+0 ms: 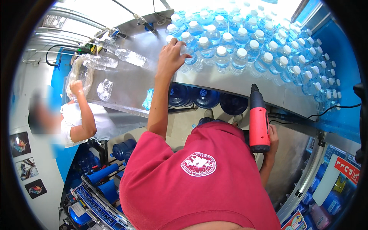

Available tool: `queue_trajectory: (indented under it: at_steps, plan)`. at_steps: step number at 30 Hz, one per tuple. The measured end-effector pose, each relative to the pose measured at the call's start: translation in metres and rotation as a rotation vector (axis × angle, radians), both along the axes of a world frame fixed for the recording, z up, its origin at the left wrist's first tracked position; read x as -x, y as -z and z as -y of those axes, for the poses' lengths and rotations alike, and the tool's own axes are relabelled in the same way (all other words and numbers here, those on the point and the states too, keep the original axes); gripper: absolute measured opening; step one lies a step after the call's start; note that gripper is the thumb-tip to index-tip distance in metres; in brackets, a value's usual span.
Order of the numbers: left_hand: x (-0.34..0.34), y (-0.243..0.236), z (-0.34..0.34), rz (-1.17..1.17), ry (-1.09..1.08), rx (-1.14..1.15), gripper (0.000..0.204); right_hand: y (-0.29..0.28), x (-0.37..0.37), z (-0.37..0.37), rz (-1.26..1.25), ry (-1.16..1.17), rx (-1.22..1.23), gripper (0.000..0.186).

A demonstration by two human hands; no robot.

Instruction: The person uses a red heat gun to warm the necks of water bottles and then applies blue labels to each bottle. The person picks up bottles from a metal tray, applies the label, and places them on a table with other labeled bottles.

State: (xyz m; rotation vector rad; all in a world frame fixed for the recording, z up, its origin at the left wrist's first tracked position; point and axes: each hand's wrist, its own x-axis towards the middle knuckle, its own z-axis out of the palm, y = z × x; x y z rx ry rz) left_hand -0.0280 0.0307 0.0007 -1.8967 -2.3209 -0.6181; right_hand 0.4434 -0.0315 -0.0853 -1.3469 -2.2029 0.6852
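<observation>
My left hand (172, 57) reaches to the front left corner of the bottle rows. Its fingers curl round the top of a clear water bottle (193, 61), hiding the cap. Down by my right side, my right hand (273, 138) is wrapped round a red and black heat gun (260, 122), whose black nozzle points away toward the counter. The gun's body hides most of that hand. Many white-capped water bottles (222, 57) stand upright in close rows on the metal counter (226, 82).
To the left, a co-worker in a white shirt (90, 119) has a hand (76, 87) at a clear plastic bag (82, 71). Empty bottles (130, 57) lie on the counter nearby. Blue water jugs (205, 97) stand beneath it. A black cord (333, 112) runs along the right.
</observation>
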Motion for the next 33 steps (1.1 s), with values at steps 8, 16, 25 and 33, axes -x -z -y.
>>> queue_trajectory:
  at_steps: [8,16,25,33]
  plan:
    - [-0.008,0.015,0.013,-0.12,0.018,-0.16,0.073,0.006,0.017,0.0,0.018,-0.049,0.037,0.035]
    - [-0.006,0.094,0.043,0.606,-0.339,-0.437,0.078,0.006,0.026,0.0,-0.008,-0.118,0.022,0.039]
    - [0.017,0.107,0.042,0.782,-0.261,-0.54,0.07,0.0,0.038,-0.01,0.013,-0.167,0.06,0.037]
    - [0.017,0.113,0.04,0.762,-0.182,-0.522,0.077,0.003,0.05,-0.013,-0.052,-0.199,0.033,0.035]
